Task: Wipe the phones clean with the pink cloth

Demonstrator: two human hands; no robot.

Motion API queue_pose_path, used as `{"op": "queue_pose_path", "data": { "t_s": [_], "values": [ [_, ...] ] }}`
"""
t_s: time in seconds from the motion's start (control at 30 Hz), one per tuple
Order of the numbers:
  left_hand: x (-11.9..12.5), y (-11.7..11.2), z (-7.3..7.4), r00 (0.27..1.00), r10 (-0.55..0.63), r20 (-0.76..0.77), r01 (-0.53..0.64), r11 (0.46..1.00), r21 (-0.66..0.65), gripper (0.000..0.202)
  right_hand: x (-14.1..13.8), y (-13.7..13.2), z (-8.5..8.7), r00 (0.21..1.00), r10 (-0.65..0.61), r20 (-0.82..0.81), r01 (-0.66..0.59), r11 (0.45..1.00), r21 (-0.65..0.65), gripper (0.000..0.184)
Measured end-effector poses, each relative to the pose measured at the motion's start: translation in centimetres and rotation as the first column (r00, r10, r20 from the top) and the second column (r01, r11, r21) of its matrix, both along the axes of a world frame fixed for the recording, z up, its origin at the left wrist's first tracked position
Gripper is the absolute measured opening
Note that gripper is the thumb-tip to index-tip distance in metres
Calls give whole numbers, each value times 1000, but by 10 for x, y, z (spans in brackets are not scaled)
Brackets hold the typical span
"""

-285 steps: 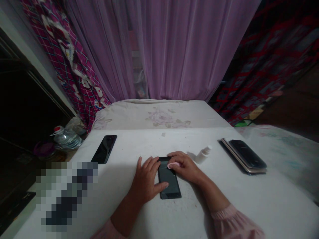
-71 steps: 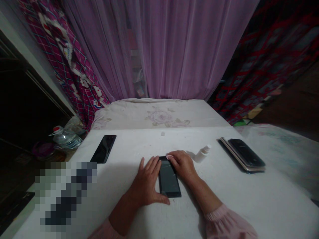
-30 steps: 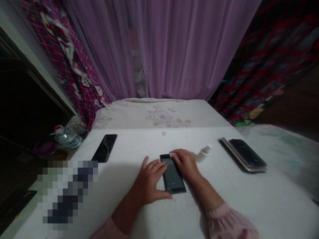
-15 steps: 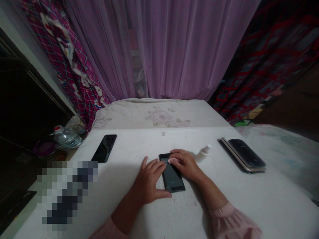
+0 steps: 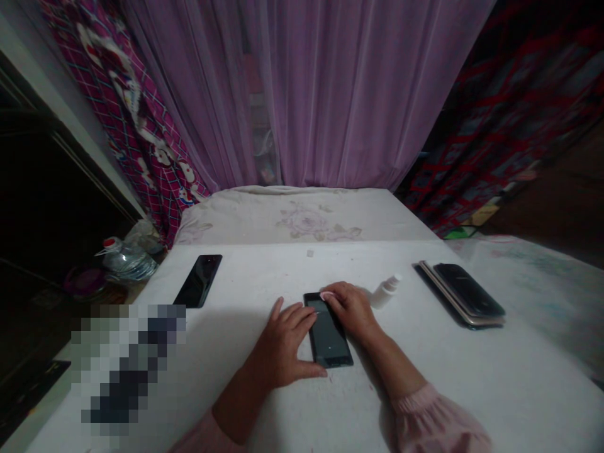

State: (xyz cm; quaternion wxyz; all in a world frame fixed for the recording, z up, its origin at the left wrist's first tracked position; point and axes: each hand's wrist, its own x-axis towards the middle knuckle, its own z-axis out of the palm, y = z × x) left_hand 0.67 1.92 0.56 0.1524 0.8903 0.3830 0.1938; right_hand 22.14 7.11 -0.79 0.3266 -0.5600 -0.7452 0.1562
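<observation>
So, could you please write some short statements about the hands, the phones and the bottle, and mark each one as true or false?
1. The right hand holds a pink pad at the far end of the middle phone. True.
2. The left hand is gripping a bottle. False: its fingers reach over the middle phone's left edge.
3. The white bottle is nearer to the right hand than to the left hand. True.
4. The middle phone stands propped on edge. False: it lies flat.
5. The far-left phone lies apart from both hands. True.
</observation>
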Motion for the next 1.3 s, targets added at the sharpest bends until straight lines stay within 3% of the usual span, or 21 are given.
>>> {"op": "queue_pose_path", "data": {
  "t_s": [0.27, 0.53, 0.7, 0.93, 1.07, 1.3],
  "values": [
    [0, 0, 2, 1000, -27, -16, 27, 1000, -3, 95, 2, 0, -1, 999, -39, -12, 39, 999, 19, 20],
    [0, 0, 1, 1000, -8, -15, 8, 1000, -6, 97, 1, -5, 8, 986, 158, -60, -157, 987, 26, 15],
    [0, -1, 0, 1000, 3, -3, -2, 1000, 20, 97, 0, -5, 9, 981, 186, -54, -185, 982, 26, 14],
    [0, 1, 0, 999, -39, -6, 39, 999, 9, 97, -1, -1, -2, 1000, 19, 20, -20, 1000, 11, 13],
    [0, 1, 0, 998, -58, -18, 58, 998, 11, 98, -1, -1, -4, 1000, 1, 29, -2, 1000, 26, 14],
    [0, -1, -2, 999, -41, -18, 42, 999, 30, 97, -2, -5, 3, 970, 233, -74, -225, 969, 104, 12]
  ]
}}
